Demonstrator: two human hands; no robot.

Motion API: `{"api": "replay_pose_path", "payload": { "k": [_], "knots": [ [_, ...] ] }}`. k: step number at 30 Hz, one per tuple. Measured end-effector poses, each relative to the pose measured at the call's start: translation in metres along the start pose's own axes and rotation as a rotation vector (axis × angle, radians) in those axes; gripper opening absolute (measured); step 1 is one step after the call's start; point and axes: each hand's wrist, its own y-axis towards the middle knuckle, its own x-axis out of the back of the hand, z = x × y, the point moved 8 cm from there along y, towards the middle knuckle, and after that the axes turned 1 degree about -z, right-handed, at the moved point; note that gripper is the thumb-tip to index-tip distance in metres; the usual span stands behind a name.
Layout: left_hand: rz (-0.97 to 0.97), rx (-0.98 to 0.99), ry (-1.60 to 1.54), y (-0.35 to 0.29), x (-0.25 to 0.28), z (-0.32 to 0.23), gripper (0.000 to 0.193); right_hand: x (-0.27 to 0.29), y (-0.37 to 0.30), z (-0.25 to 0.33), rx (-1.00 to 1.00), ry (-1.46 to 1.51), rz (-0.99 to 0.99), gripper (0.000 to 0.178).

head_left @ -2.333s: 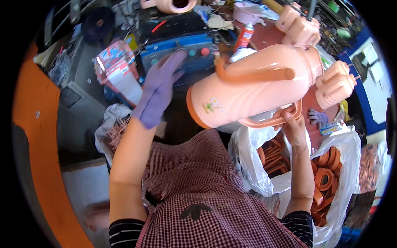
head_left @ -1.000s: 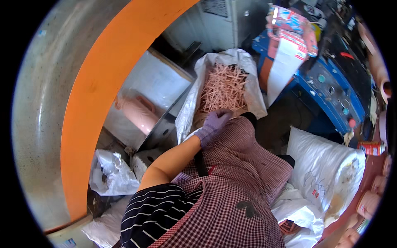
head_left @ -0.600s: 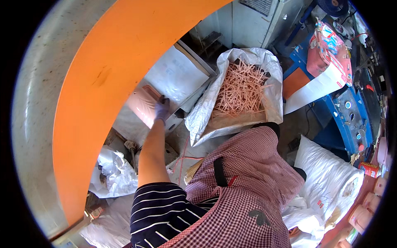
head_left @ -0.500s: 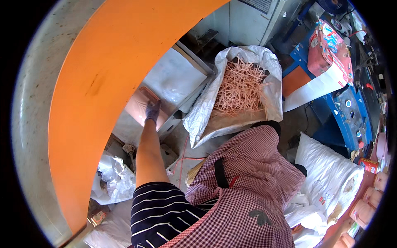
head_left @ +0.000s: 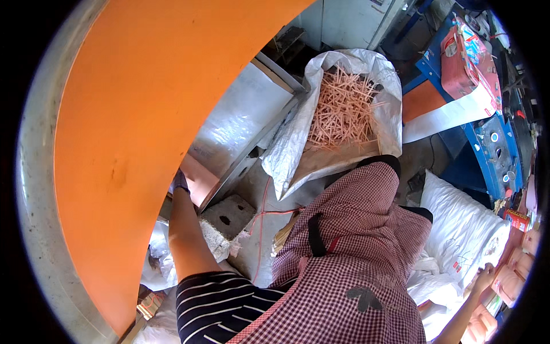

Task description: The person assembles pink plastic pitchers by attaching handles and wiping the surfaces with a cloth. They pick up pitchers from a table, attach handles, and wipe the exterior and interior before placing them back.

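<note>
My left hand (head_left: 180, 182), in a dark purplish glove, is at the edge of the large orange panel (head_left: 126, 114), which partly hides it. Its fingers do not show clearly. Right beside it lies a smooth pink sheet-like piece (head_left: 201, 179) on the grey metal surface (head_left: 243, 109). Far to the right, my right hand (head_left: 486, 276) is bare and raised near a row of pink bundles (head_left: 509, 284). Its fingers look curled together; whatever they may hold is too small to make out.
A white woven sack (head_left: 281, 166) full of thin pink strips (head_left: 344, 112) stands open ahead. Below the metal surface sits a concrete block (head_left: 229, 217). A red cord (head_left: 264, 229) crosses the floor. Blue machinery (head_left: 487, 155) and a stuffed white sack (head_left: 458, 223) are at the right.
My left hand has moved down and left across the pink piece, partly behind the orange panel. My right hand has come into view at the right. The view has shifted slightly.
</note>
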Motion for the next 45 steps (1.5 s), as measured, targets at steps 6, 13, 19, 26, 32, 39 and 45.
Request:
{"api": "replay_pose_path", "payload": {
  "k": [6,13,19,26,32,39,45],
  "knots": [
    [0.311,0.046,-1.000,-0.090,-0.004,-0.151,0.031,-0.091,-0.070,0.120,0.329,-0.104,0.238,0.030],
    [1.018,0.119,-1.476,-0.354,-0.023,-0.335,0.020,-0.238,-0.240,0.198,0.280,0.061,1.009,0.020],
    [1.586,0.259,-1.554,-0.565,-0.033,-0.404,0.009,-0.271,-0.317,0.206,-0.336,1.014,1.255,0.038],
    [1.766,-0.650,-1.135,-0.667,-0.016,-0.413,0.014,-0.249,-0.268,0.140,-0.605,1.306,0.912,0.053],
    [1.577,-1.156,-0.871,-0.721,0.006,-0.417,0.010,-0.259,-0.250,0.102,-0.572,1.428,0.980,0.057],
    [1.556,-1.094,-0.751,-0.746,0.021,-0.414,0.014,-0.261,-0.252,0.090,-0.563,1.332,1.005,0.052],
    [1.570,-1.117,-0.791,-0.757,0.023,-0.418,0.023,-0.280,-0.255,0.065,-0.678,1.096,1.002,0.043]
  ]
}}
